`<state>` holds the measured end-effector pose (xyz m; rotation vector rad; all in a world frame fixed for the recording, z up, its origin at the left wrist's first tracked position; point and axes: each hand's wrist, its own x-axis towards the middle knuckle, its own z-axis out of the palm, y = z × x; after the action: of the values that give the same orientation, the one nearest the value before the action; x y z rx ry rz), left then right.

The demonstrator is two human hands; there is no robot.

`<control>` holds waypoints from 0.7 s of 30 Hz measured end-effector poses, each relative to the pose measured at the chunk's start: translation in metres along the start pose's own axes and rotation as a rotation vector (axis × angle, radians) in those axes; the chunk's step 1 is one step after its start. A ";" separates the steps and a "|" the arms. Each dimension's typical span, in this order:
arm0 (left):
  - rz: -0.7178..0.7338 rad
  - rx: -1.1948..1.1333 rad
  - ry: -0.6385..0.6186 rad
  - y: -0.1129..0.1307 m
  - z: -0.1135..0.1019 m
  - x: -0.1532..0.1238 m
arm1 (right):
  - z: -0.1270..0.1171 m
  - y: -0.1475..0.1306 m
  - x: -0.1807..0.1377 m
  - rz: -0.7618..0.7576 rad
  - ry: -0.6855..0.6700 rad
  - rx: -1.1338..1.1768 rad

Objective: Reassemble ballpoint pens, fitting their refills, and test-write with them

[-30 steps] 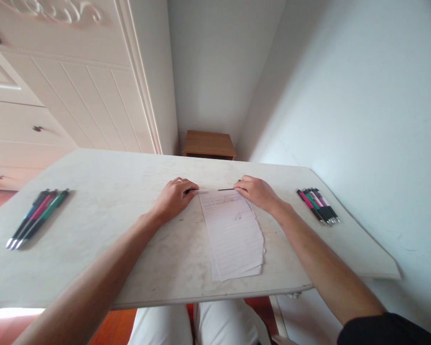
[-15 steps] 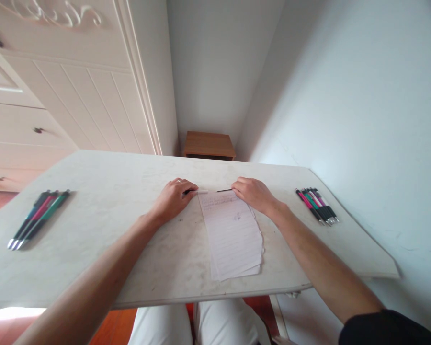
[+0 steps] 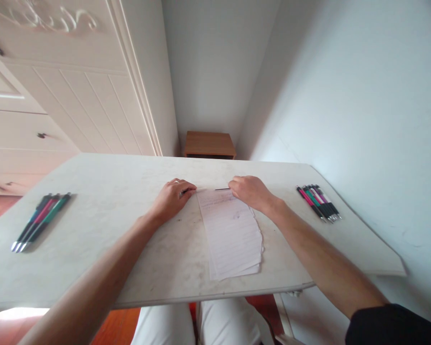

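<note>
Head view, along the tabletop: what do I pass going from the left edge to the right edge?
Left bunch of pens → left hand → slim pen held between both hands → right hand → right bunch of pens. The paper sheets overlap the right hand, so they are left out.

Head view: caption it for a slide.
Left hand and right hand hold a pen across the top of lined sheets on a white table.
</note>
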<state>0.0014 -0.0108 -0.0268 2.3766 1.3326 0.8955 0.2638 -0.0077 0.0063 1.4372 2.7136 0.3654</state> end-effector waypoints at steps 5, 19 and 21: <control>-0.020 -0.012 0.011 0.000 -0.001 0.001 | -0.005 0.001 -0.004 0.007 0.070 0.060; -0.111 -0.073 0.046 0.004 -0.004 0.001 | -0.009 -0.005 -0.014 0.014 0.412 0.498; -0.112 -0.077 0.050 0.004 -0.004 0.001 | -0.008 -0.004 -0.014 0.005 0.430 0.514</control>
<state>0.0016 -0.0122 -0.0212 2.2120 1.4077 0.9615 0.2669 -0.0227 0.0117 1.6310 3.3295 -0.0452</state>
